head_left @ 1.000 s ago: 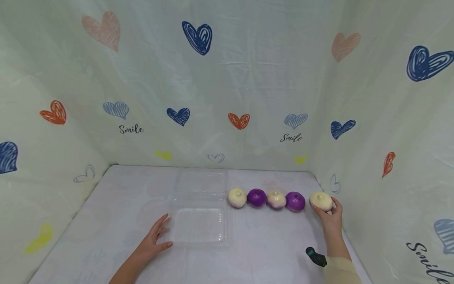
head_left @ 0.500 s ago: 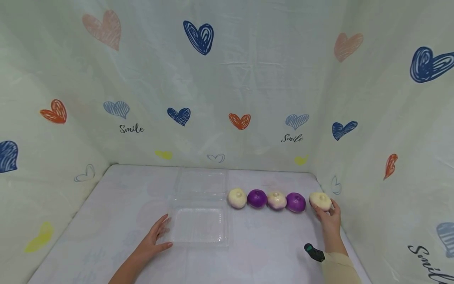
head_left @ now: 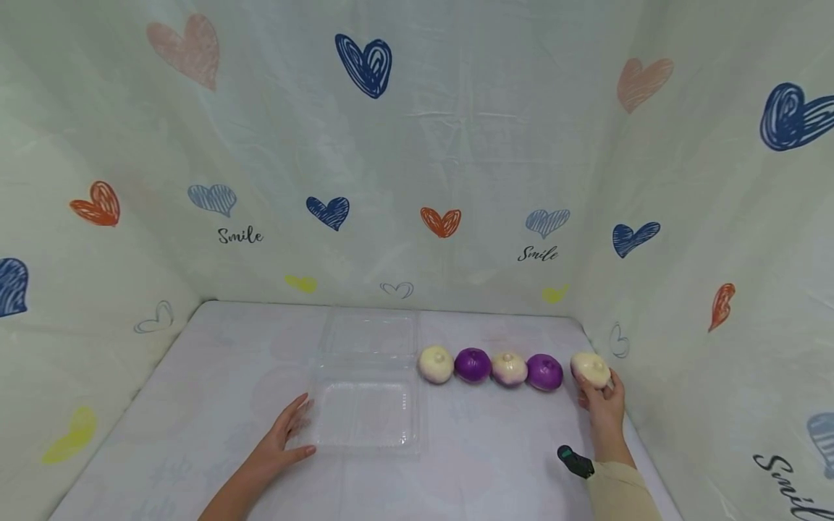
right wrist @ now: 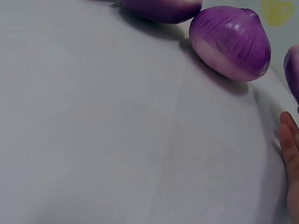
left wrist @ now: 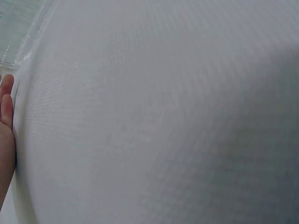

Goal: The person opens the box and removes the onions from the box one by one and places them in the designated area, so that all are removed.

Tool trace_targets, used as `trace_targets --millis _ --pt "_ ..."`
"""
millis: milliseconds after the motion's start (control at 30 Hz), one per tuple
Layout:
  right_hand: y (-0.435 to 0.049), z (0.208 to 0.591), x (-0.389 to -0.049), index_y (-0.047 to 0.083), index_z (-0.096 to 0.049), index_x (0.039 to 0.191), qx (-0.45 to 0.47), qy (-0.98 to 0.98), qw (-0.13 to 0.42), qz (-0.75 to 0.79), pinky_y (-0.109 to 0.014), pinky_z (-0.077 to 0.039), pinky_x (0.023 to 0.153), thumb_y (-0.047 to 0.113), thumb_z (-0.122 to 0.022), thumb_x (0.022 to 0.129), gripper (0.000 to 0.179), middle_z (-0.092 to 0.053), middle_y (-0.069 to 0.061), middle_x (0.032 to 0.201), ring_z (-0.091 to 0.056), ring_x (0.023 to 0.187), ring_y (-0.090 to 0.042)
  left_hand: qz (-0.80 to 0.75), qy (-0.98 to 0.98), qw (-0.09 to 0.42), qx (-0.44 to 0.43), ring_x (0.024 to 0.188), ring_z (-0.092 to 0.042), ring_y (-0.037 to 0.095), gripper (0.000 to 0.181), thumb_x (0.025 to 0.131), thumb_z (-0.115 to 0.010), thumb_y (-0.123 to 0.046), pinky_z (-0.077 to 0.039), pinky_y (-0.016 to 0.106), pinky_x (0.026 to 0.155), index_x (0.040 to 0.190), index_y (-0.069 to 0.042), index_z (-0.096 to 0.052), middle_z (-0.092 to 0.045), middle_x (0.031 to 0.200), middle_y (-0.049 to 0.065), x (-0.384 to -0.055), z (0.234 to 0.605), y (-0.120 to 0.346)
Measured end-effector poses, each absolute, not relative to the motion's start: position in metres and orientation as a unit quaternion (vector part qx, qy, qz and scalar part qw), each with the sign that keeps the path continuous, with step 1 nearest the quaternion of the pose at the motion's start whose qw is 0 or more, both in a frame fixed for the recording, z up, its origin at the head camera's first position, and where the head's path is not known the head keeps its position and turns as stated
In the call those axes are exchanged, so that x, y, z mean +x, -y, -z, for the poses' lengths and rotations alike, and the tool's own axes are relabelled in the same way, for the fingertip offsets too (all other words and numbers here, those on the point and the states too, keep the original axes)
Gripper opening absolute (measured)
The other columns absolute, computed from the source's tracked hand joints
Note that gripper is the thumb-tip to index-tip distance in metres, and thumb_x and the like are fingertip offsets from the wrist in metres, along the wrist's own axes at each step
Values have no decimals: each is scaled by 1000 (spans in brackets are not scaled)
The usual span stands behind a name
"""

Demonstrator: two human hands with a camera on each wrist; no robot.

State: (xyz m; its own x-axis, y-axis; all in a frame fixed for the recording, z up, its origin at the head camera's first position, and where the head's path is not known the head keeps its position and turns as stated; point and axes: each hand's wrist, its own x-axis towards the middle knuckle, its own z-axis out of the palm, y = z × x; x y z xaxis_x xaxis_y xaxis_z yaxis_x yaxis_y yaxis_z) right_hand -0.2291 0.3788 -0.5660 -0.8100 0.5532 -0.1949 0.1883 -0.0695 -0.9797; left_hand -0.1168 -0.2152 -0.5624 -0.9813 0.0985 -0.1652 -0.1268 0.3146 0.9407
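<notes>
In the head view, my right hand [head_left: 604, 405] grips a pale onion [head_left: 590, 369] from its near side, at the right end of a row. The onion's purple underside peeks in at the right edge of the right wrist view [right wrist: 293, 70]. Left of it, purple onion [head_left: 544, 372], pale onion [head_left: 509, 369], purple onion [head_left: 472, 365] and pale onion [head_left: 435, 364] sit side by side. My left hand [head_left: 280, 438], thumb and fingers spread, lies at the left edge of an opened clear plastic clamshell box [head_left: 417, 434]; whether it touches is unclear.
The box's lid [head_left: 371, 336] lies folded back behind its base, beside the leftmost onion. A white-covered table [head_left: 482, 463] carries everything. Heart-printed curtains [head_left: 456, 159] enclose it at the back and sides. A dark strap device [head_left: 575, 462] sits at my right wrist.
The right hand and its onion have shifted only slightly, with the onion tipping a little. The left hand, the box and the row of onions stay put; the head view drifts slightly.
</notes>
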Motion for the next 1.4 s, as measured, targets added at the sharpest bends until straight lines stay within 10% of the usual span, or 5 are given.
trace_targets --millis 700,1400 --pt "-372 587 -228 8 -16 154 -251 783 167 -544 -15 -42 56 31 -68 92 84 -47 -21 128 -52 61 -1 -574 -815 84 -8 136 -34 41 97 80 -79 -14 -29 37 111 154 -10 -17 -28 155 22 -116 559 217" --pt "-376 593 -227 0 -24 152 -233 855 174 -430 -16 -41 56 24 -70 91 80 -37 -27 125 -52 74 -21 -569 -814 112 -41 138 -29 43 101 78 -81 -15 -21 55 111 154 -12 -15 -24 156 23 -118 558 209"
